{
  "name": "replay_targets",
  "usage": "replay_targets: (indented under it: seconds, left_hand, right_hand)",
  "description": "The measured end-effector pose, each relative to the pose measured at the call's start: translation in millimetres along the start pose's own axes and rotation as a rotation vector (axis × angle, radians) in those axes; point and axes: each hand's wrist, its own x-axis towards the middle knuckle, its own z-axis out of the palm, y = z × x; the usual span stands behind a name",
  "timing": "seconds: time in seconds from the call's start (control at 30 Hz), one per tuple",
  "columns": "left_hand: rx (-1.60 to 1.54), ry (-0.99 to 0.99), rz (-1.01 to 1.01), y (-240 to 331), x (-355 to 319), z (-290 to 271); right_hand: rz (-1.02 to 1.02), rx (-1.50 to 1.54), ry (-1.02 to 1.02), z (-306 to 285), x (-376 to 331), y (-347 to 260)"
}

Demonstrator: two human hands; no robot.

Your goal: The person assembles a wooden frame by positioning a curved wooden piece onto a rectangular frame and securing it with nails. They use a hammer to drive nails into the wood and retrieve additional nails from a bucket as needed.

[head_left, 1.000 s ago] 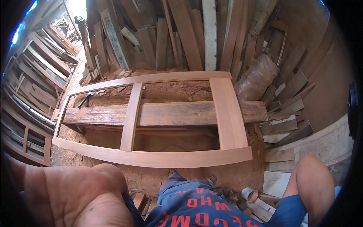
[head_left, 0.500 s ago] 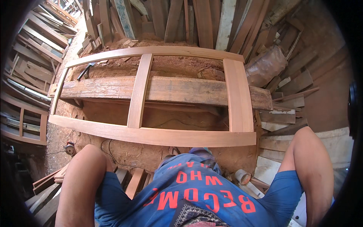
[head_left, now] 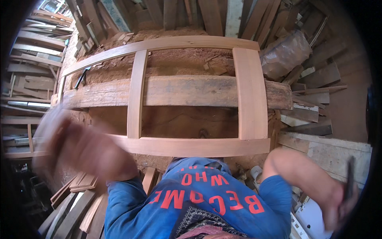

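Left hand [head_left: 59, 133] blurred, left forearm [head_left: 105, 155] outstretched; right arm [head_left: 304, 169] bent, right hand [head_left: 347, 203] gripping.

ahead of you, long boards [head_left: 211, 18] lean side by side, mostly brown, with a whitish plank [head_left: 234, 18] standing among them. to the right of those, you have a bulky bundle [head_left: 286, 55] in clear, crinkled plastic, and past it a jumble of offcuts [head_left: 312, 109], some tilted, some lying flat. over on your left, more timber [head_left: 38, 59] is piled in long layers toward the bright far corner. near your lower left, loose planks [head_left: 85, 209] fan out together. reddish-brown sawdust [head_left: 175, 59] covers the ground, dotted with small wood chips [head_left: 125, 38]. a pale sheet [head_left: 314, 211] sits at your lower right.
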Motion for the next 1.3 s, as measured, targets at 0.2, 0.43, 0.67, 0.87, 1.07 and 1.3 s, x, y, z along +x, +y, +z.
replay_targets:
  seconds: [0.2,0.43,0.67,0.87,1.07,1.3]
  left_hand:
    - [-0.004,-0.985,-0.471,-136,-307,209]
    - [0.129,-1.378,-0.366,-148,-433,267]
    - [0.142,-1.508,-0.109,-151,-445,286]
    - [0.144,-1.565,0.293,-146,-440,289]
    - [0.132,-1.772,0.310,-138,-429,316]
    - [0.301,-1.821,0.242,-143,-465,323]
  right_hand:
    - [0.922,-0.387,0.585,-67,-143,57]
    - [1.312,-0.404,0.638,-87,-232,57]
    - [1.246,-0.367,0.639,-113,-229,60]
    - [1.298,-0.429,0.623,-117,-231,71]
    - [1.367,-0.511,0.608,-115,-233,79]
    - [1.429,-0.530,0.534,-106,-236,92]
